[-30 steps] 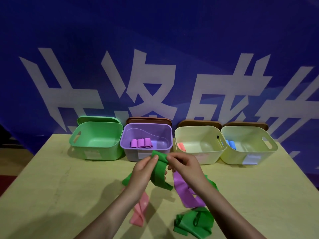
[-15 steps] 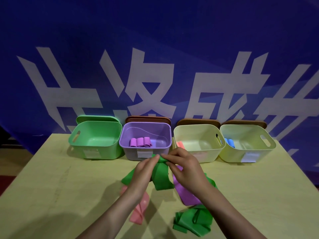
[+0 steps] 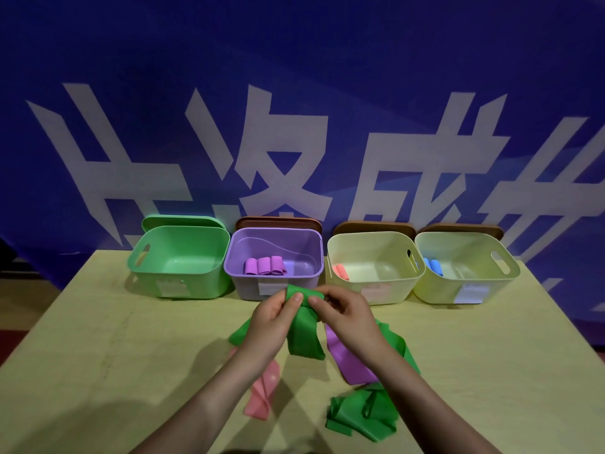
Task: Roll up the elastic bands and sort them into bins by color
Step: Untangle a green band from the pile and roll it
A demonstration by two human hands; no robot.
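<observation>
My left hand (image 3: 273,322) and my right hand (image 3: 347,314) both pinch the top end of a green elastic band (image 3: 304,335), held above the table in front of the purple bin (image 3: 314,253). The band's loose part hangs down between my hands. On the table lie a purple band (image 3: 348,363), a pink band (image 3: 263,393), a crumpled green band (image 3: 363,416) and another green band (image 3: 401,347). The green bin (image 3: 183,283) is empty. Three purple rolls (image 3: 264,265) sit in the purple bin.
Two cream bins stand to the right: one (image 3: 393,290) holds a pink roll (image 3: 340,271), the other (image 3: 471,290) holds blue rolls (image 3: 433,266). Lids lean behind the bins against a blue banner. The table's edges run left and right.
My hands have drawn together at the top of the green band and its upper end is more bunched and folded. The view has dipped slightly.
</observation>
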